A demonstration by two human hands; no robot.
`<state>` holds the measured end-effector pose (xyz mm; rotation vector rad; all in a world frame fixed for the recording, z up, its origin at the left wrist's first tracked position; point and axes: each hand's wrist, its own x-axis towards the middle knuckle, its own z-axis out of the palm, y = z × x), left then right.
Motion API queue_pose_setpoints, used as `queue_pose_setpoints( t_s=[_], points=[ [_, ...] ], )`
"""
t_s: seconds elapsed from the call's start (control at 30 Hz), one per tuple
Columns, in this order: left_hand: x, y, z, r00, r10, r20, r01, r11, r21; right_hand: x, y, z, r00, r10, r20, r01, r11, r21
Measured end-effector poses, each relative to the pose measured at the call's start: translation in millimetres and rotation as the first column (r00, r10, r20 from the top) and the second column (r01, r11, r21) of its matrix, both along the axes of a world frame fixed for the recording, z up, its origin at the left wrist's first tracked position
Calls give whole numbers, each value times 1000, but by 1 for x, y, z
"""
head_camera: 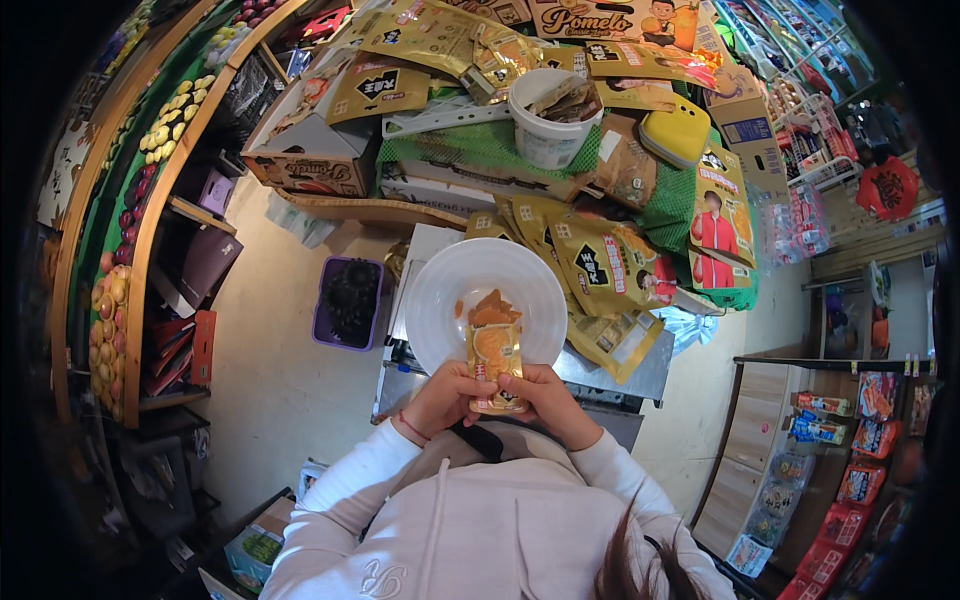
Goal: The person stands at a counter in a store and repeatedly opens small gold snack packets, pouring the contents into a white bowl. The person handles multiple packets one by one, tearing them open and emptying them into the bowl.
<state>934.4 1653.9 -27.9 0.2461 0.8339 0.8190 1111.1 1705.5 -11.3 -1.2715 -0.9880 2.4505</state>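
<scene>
My left hand (446, 397) and my right hand (551, 397) both grip the lower part of a small gold snack packet (495, 360), thumbs on its printed front. The packet's upper end reaches over the near rim of a round white plastic basin (431, 300). Orange-brown snack pieces (493, 309) lie in the basin just beyond the packet, and one small piece rests apart at their left. Whether the packet's top is torn cannot be made out. Under the basin is a metal-topped stand (637, 371).
Larger gold snack bags (607, 262) lie right of the basin. Behind stand a white bucket (553, 139) holding wrappers, a yellow zip case (675, 131) and a pomelo carton (307, 161). A purple bin (349, 304) is on the floor at left. Fruit shelves (169, 120) line the left side.
</scene>
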Motion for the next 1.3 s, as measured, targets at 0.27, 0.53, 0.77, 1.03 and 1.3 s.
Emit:
queue_pose_setpoints(
  t_s=[0.27,0.53,0.77,1.03,1.3],
  points=[
    [-7,17,-1,999,28,28,-28,1000,4,-4,14,-7,996,52,71,-62,987,147],
    [-7,21,-21,998,44,41,-44,999,11,-10,13,-26,970,-219,-107,202,968,-150],
    [-5,24,-15,996,71,54,-67,995,-71,-13,18,-22,978,-187,-96,183,982,-55],
    [-9,27,-16,997,77,10,-77,997,29,-13,23,-33,979,-183,-88,175,981,-87],
    [3,29,-16,976,208,-65,-205,978,42,-11,22,-41,990,-141,9,134,957,257]
  ],
)
